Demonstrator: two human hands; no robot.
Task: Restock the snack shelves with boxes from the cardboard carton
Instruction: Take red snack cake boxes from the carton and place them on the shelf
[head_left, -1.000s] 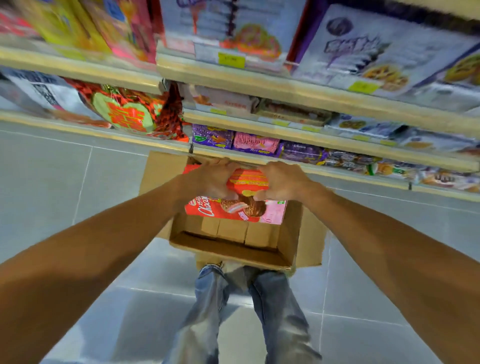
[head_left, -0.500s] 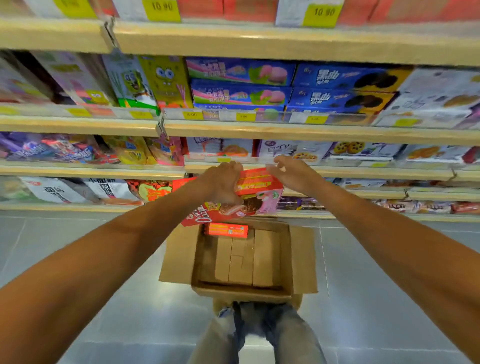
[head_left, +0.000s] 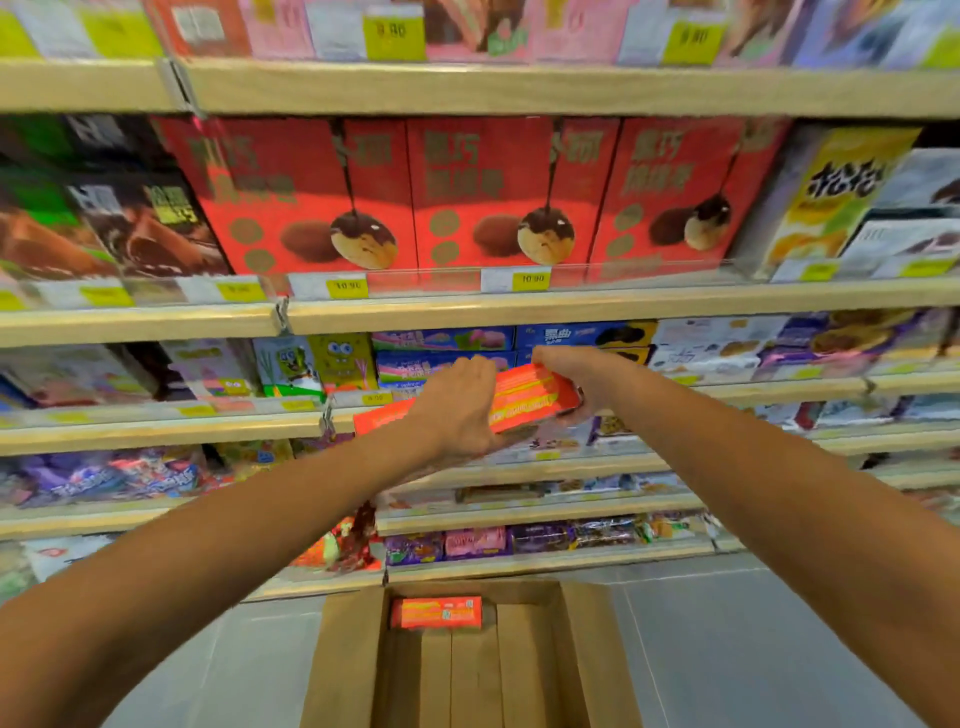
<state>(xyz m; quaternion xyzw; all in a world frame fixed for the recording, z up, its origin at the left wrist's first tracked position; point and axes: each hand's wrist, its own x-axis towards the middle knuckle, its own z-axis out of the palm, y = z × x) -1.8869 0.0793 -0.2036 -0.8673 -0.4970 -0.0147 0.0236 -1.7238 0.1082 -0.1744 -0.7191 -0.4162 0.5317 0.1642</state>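
I hold a flat red snack box (head_left: 524, 400) in front of the shelves at about chest height, its narrow orange edge facing me. My left hand (head_left: 457, 410) grips its left part from above. My right hand (head_left: 576, 379) grips its right end. The open cardboard carton (head_left: 343, 660) stands on the floor below, with one more red box (head_left: 436, 612) lying at its far end. Upright red boxes of the same colour (head_left: 467, 197) fill the shelf above my hands.
Wooden shelf rails (head_left: 519, 306) run across the view, with yellow price tags (head_left: 347, 286). Blue and pink boxes (head_left: 441, 358) sit right behind my hands. Purple packets (head_left: 540, 538) fill the lowest shelf. Grey floor tiles (head_left: 727, 649) lie right of the carton.
Both hands have lifted the red box out of the carton and up toward the shelves. My view has tilted up from the floor to the upper shelves.
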